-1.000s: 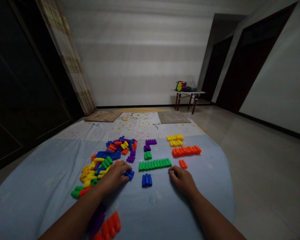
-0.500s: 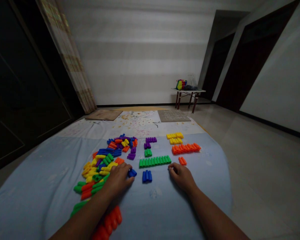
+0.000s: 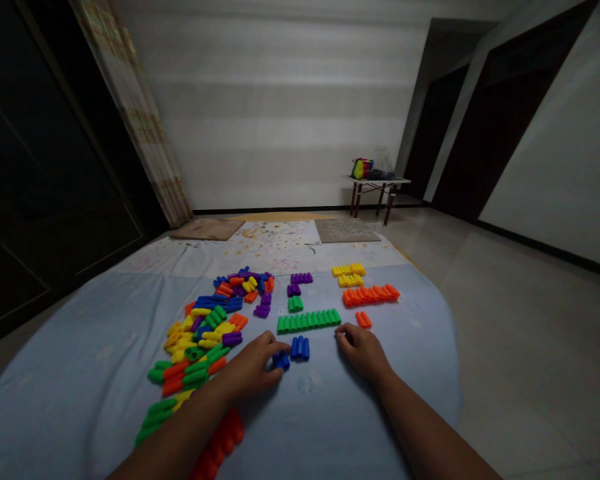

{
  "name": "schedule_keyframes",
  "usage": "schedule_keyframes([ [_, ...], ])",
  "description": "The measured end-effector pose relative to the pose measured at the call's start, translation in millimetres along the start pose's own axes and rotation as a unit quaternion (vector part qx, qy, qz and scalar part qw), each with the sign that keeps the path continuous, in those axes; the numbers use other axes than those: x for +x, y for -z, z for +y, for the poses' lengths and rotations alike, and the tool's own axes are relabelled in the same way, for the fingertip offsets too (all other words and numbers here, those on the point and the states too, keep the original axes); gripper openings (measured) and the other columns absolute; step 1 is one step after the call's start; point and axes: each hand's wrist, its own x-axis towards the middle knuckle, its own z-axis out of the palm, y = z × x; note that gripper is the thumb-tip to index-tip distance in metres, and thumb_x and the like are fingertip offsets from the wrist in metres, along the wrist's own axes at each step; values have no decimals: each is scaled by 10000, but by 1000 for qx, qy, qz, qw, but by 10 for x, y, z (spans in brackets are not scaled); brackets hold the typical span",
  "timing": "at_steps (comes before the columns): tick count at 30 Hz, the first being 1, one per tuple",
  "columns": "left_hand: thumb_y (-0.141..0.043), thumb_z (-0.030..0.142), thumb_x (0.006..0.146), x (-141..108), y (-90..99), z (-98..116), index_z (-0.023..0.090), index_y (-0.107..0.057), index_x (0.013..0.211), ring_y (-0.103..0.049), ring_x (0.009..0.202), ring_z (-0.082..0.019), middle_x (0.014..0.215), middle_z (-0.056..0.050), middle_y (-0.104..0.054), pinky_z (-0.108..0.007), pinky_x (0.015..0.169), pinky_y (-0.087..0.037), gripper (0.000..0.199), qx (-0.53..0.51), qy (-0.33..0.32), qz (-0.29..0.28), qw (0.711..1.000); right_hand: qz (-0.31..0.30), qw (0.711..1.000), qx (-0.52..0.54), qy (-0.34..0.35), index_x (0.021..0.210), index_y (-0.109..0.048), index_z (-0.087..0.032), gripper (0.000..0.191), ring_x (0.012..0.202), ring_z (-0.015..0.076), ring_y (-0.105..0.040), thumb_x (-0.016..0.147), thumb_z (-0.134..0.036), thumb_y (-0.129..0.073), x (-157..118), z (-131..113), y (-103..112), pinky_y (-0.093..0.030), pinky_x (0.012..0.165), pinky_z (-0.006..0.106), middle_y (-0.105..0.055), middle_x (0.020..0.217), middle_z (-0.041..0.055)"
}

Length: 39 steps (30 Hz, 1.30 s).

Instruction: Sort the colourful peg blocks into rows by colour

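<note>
My left hand (image 3: 254, 365) curls its thumb and fingers around a small blue bullet-shaped plastic block piece (image 3: 281, 361), low on the cloth. Just right of its fingertips stands a short row of blue pieces (image 3: 300, 349). My right hand (image 3: 363, 349) rests on the cloth with curled fingers, and no object shows in them. Its fingertips are close to the right end of a long green row (image 3: 309, 321). A pair of orange pieces (image 3: 363, 320) lies just beyond that hand. My left forearm hides part of the red-orange pieces (image 3: 225, 437) beneath it.
A mixed pile of coloured pieces (image 3: 215, 327) spreads on the left. Farther off stand purple (image 3: 301, 278), short green (image 3: 295, 304), yellow (image 3: 349, 270) and orange (image 3: 371, 295) rows. Two flat boards (image 3: 349, 231) (image 3: 210, 229) lie at the table's far end.
My left hand has moved right with the blue piece, toward the short blue row. That row now sits slightly farther right and away. A purple piece in the pile is uncovered. My right hand stays put.
</note>
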Motion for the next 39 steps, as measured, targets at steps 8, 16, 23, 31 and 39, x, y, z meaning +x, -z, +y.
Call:
schedule_keyframes([
  [8,-544,266,707,4,-47,5,242,-552,1119,-519,954,-176,1054,-40,-523,-299,876,-396,413,-15,6,1,1000,3,1000,-2,1,869,-649,-231,239,625,141,-568,815,-330,-438,-6,-19,15,-354,596,236,-645,681,4],
  [16,-587,185,647,-96,-247,254,218,-531,1000,-514,924,-154,1020,-17,-557,-270,835,-408,359,-64,-14,-12,998,2,1000,-3,0,869,-647,-227,228,615,130,-557,816,-315,-444,-7,-32,27,-343,588,224,-648,686,6],
  [23,-658,307,680,-35,-306,194,247,-538,1109,-475,1103,-208,1158,-53,-547,-352,962,-357,449,-46,-68,33,996,5,1000,-5,2,875,-647,-232,225,635,132,-565,817,-315,-447,-15,-31,32,-345,604,227,-645,685,2],
  [31,-520,203,808,207,-328,147,253,-608,1043,-516,1028,-207,1097,-53,-599,-389,871,-374,256,114,-103,148,977,8,1000,1,-2,871,-647,-233,220,618,129,-558,813,-313,-451,-6,-26,23,-342,590,227,-634,666,-4],
  [39,-480,246,836,282,-386,208,255,-630,969,-520,926,-194,980,-35,-614,-369,837,-358,200,135,-44,150,978,7,1000,-6,0,871,-652,-231,221,623,129,-557,813,-303,-451,-9,-37,37,-341,594,229,-643,681,0],
])
